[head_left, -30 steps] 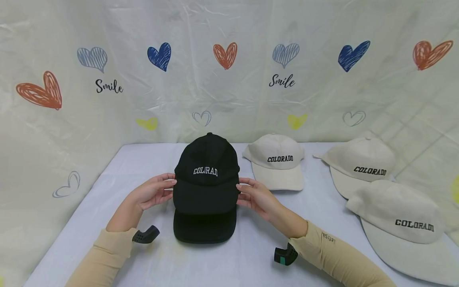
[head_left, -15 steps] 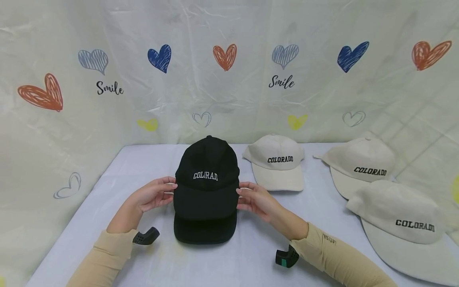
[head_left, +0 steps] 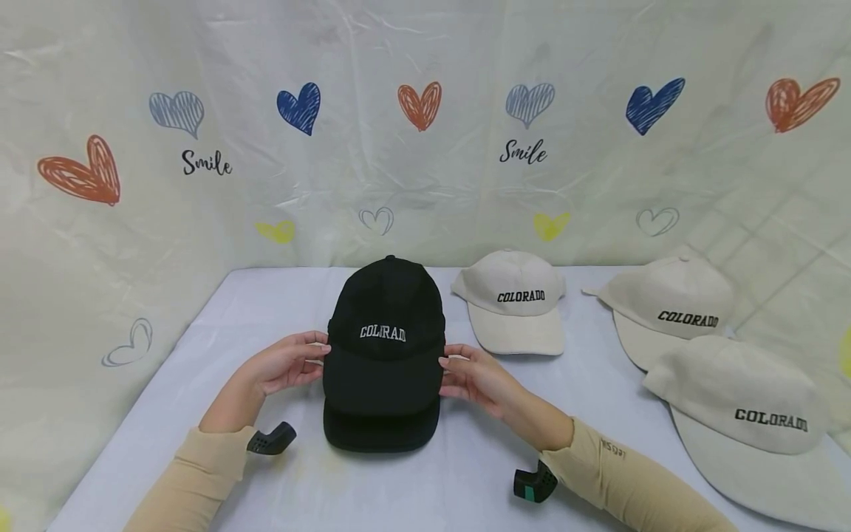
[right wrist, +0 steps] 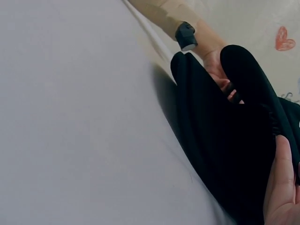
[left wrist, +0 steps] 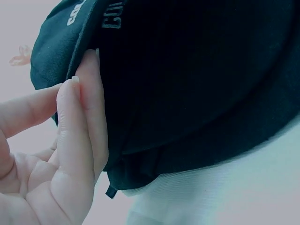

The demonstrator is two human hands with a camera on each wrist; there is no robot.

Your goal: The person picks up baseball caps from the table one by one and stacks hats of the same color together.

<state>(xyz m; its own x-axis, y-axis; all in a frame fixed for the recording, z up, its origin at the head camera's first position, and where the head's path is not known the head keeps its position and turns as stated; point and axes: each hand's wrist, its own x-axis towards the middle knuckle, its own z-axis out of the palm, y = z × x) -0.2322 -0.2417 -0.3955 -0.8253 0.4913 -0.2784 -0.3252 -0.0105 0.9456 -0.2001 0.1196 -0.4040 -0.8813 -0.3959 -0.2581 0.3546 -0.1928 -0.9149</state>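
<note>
Both hands pinch the sides of a black cap [head_left: 382,380] with white COLORADO lettering. It sits just above another black cap [head_left: 382,434], whose brim shows below it in the head view. My left hand [head_left: 290,360] grips the upper cap's left edge between thumb and fingers. In the left wrist view, the left hand [left wrist: 75,136] has its fingertips at that edge, and lettering on the cap beneath shows in the gap. My right hand [head_left: 475,373] pinches the opposite edge. In the right wrist view, the upper brim [right wrist: 248,70] stands apart from the lower brim layers [right wrist: 187,89].
Three cream COLORADO caps lie to the right: one cap [head_left: 515,329] at back centre, a second cap [head_left: 685,284] farther right, and a third cap [head_left: 751,443] near the front. They rest on a white-covered table [head_left: 359,495] before a heart-printed backdrop [head_left: 465,170].
The upper black cap has come down slightly toward the cap under it, so less of the lower brim shows. Both hands have lowered with it, keeping their hold.
</note>
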